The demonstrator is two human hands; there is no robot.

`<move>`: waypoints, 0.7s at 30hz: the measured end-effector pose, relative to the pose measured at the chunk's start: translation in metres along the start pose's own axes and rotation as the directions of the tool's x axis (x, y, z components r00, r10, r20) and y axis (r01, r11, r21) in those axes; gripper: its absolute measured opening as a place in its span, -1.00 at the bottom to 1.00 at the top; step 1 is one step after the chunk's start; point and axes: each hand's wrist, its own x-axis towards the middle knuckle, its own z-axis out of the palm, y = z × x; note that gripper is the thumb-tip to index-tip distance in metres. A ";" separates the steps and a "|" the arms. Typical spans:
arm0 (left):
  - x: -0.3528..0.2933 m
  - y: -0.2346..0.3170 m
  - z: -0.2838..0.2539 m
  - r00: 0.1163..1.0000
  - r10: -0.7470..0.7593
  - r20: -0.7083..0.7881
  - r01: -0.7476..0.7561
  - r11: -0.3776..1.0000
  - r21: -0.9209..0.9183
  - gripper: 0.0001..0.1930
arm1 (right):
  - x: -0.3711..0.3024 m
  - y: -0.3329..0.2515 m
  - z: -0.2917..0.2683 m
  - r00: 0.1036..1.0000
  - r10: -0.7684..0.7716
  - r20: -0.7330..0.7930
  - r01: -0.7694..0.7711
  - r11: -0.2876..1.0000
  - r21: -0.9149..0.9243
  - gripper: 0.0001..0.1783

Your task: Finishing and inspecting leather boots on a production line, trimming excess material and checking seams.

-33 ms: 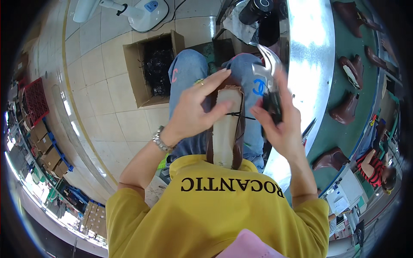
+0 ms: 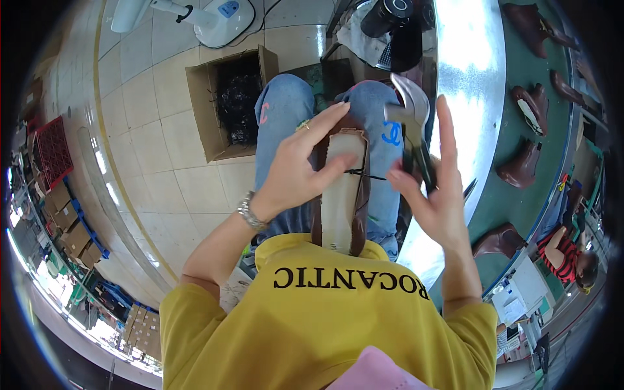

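A brown leather shoe lies on my lap with its pale bottom facing up. A thin black cord crosses that bottom. My left hand is loosely around the shoe's left side, thumb over the pale surface and index finger stretched toward the far end. To the right of the shoe, above my right thigh, is a claw hammer with a metal head and dark handle, head pointing away from me. My right hand holds its handle loosely between thumb and fingers, with the index finger straight out and off the handle.
Close on my right runs a shiny metal bench edge, and beyond it a green surface bears several brown boots. An open cardboard box of dark material stands on the floor ahead left. Farther right is another person.
My right hand has shifted slightly right, its index finger straightening away from the handle. The hammer has tilted and moved a little. My left hand and the shoe stay nearly still.
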 end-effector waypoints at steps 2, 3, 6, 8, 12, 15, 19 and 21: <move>-0.001 -0.005 0.004 0.998 -0.065 -0.008 0.065 0.995 -0.082 -0.56 | -0.014 0.004 -0.021 0.947 0.207 0.246 -0.252 0.953 0.168 -0.21; -0.002 -0.007 0.006 0.995 -0.101 -0.010 0.099 0.987 -0.125 -0.57 | -0.018 0.005 -0.029 0.881 0.287 0.376 -0.386 0.895 0.222 -0.21; -0.001 -0.011 0.009 0.997 -0.062 -0.045 0.052 0.980 -0.191 -0.61 | -0.020 0.015 -0.026 0.788 0.284 0.546 -0.516 0.789 0.334 -0.18; 0.000 -0.011 0.010 0.997 -0.060 -0.044 0.051 0.980 -0.192 -0.62 | -0.013 0.009 -0.021 0.739 0.304 0.601 -0.578 0.745 0.334 -0.19; 0.001 -0.006 0.007 0.995 -0.095 -0.037 0.085 0.973 -0.212 -0.64 | -0.019 0.018 -0.012 0.795 0.300 0.528 -0.500 0.816 0.289 -0.23; 0.001 -0.007 0.006 0.995 -0.097 -0.036 0.088 0.978 -0.186 -0.63 | -0.028 0.017 -0.003 0.854 0.324 0.407 -0.406 0.905 0.131 -0.27; 0.000 -0.002 0.013 0.937 -0.349 -0.010 0.289 0.793 -0.536 -0.63 | -0.040 0.030 0.011 0.944 0.184 0.274 -0.190 0.982 -0.005 -0.29; 0.009 0.004 0.013 0.867 -0.495 0.062 0.419 0.654 -0.630 -0.61 | -0.039 0.028 0.009 0.943 0.182 0.279 -0.173 0.983 -0.056 -0.29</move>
